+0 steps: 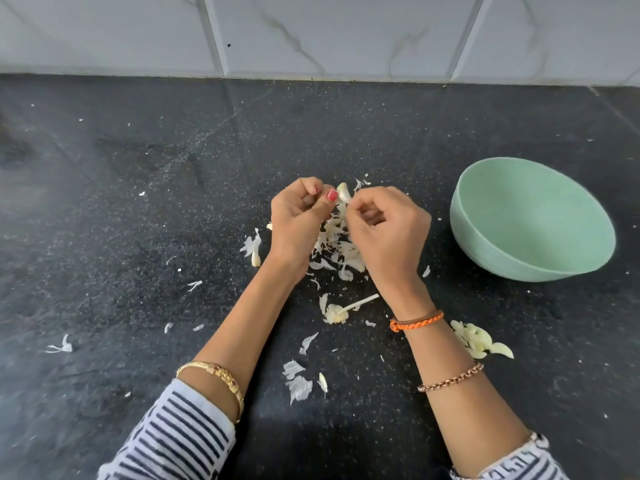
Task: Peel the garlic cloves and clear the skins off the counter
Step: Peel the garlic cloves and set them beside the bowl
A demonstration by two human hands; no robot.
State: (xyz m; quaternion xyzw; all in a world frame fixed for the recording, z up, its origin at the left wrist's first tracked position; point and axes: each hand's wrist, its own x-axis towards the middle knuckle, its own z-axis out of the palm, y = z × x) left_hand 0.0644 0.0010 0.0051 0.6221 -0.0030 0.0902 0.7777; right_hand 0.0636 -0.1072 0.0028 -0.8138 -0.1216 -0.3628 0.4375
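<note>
Left hand (298, 216) and right hand (384, 223) are pinching one pale half-skinned garlic clove (343, 192); small heap of peeled cloves (479, 339) is waiting beside the right forearm; papery white skins (337, 244) are still littering the black speckled counter (138, 237).

One head-worn camera looks forward and steeply down, close over the counter (138, 202).

- No legible text, labels, brands, numbers or signs anywhere: none on bowl (533, 220), counter (138, 202), wall tiles (346, 32) or sleeves (173, 438).
</note>
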